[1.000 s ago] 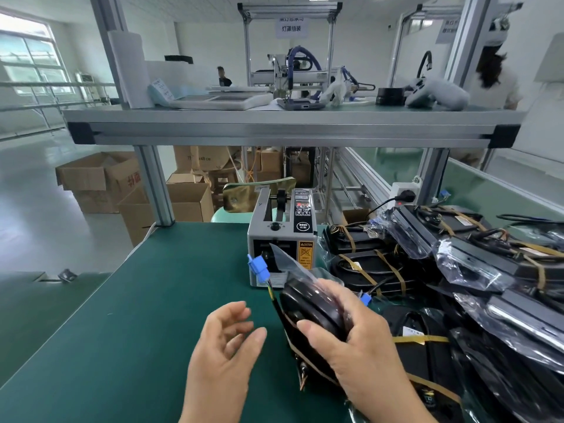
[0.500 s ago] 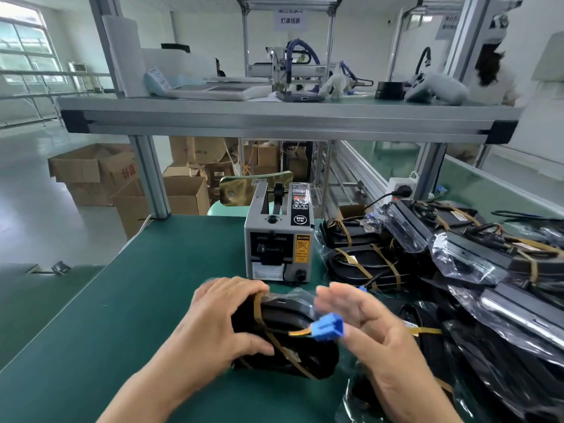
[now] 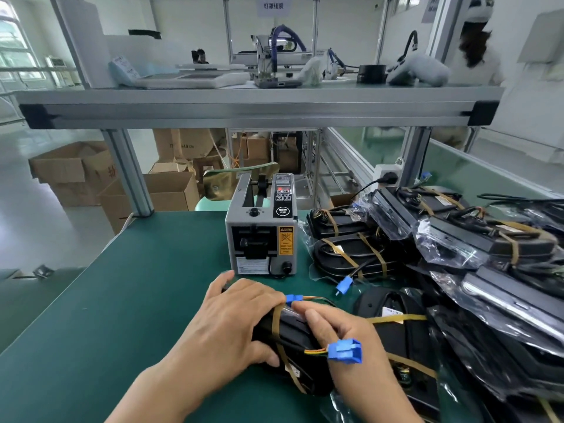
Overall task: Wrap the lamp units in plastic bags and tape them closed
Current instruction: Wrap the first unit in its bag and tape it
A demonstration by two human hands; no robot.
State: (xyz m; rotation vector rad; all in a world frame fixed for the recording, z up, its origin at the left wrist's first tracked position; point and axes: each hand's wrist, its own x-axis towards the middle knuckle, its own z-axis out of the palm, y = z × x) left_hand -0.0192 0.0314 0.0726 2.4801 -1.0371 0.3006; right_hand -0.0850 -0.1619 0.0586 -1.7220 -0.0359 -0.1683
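The lamp unit (image 3: 293, 340) lies near the counter's (image 3: 122, 300) front edge, before the tape dispenser (image 3: 262, 227). The left hand (image 3: 232, 325) clamps its left end; the right hand (image 3: 341, 340) presses fingers flat on top. Advice: tuck the blue connector (image 3: 345, 351) inside before taping.

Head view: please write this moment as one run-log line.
left hand: grips lamp unit | right hand: presses its top | blue connector: loose | tape dispenser: behind, untouched
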